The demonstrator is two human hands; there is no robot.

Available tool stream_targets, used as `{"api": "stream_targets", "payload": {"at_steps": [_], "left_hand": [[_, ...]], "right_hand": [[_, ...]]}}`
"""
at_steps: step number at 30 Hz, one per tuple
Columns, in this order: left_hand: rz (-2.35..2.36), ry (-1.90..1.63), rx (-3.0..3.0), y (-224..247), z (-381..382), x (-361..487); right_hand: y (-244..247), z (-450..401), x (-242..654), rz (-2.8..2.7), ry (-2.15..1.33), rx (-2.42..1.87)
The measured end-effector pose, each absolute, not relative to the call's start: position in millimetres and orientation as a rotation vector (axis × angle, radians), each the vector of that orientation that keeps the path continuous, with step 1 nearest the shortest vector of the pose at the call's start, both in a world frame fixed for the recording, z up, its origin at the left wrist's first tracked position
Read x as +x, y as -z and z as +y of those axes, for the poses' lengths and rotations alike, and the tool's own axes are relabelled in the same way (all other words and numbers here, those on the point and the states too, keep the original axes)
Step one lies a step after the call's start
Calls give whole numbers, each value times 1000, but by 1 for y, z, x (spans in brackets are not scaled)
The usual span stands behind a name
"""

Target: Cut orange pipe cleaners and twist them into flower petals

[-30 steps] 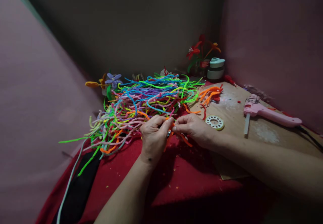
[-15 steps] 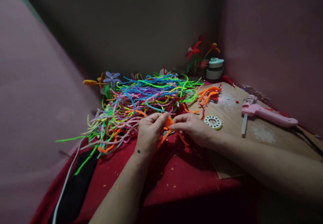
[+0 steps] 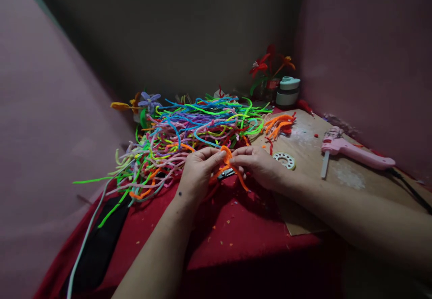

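Left hand (image 3: 203, 166) and right hand (image 3: 257, 164) pinch an orange stem (image 3: 227, 156) between their fingers above the red cloth (image 3: 232, 227), near a colourful stem pile (image 3: 182, 132), with a pink glue gun (image 3: 354, 151) at right.

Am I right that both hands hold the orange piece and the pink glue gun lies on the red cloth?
No, the head view shows the pink glue gun on the brown board; the left hand and right hand do hold the orange piece.
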State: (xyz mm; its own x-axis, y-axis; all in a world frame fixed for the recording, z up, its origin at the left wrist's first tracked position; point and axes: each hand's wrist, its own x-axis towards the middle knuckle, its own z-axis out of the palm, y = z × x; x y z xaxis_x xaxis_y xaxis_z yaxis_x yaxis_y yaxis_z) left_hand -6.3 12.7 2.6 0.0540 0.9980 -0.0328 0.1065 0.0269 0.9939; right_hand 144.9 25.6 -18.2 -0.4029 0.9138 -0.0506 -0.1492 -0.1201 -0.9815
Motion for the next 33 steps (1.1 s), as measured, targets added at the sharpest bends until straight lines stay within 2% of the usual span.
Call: {"api": "stream_targets", "payload": {"at_steps": [5, 12, 20, 26, 29, 33], "left_hand": [[1224, -1111, 1344, -3, 15, -8], [1313, -883, 1474, -13, 11, -10], [1122, -1072, 1288, -8, 15, -14], [917, -1046, 1176, 2, 14, -6], [931, -1089, 1180, 1, 11, 1], [1066, -1138, 1282, -3, 8, 4]], "right_hand": [[18, 27, 144, -1293, -1611, -917], [22, 33, 145, -1261, -1535, -842], [16, 29, 145, -1267, -1568, -789], [15, 27, 146, -1208, -1532, -824], [12, 23, 146, -1287, -1517, -820], [8, 22, 147, -1336, -1322, -814]]}}
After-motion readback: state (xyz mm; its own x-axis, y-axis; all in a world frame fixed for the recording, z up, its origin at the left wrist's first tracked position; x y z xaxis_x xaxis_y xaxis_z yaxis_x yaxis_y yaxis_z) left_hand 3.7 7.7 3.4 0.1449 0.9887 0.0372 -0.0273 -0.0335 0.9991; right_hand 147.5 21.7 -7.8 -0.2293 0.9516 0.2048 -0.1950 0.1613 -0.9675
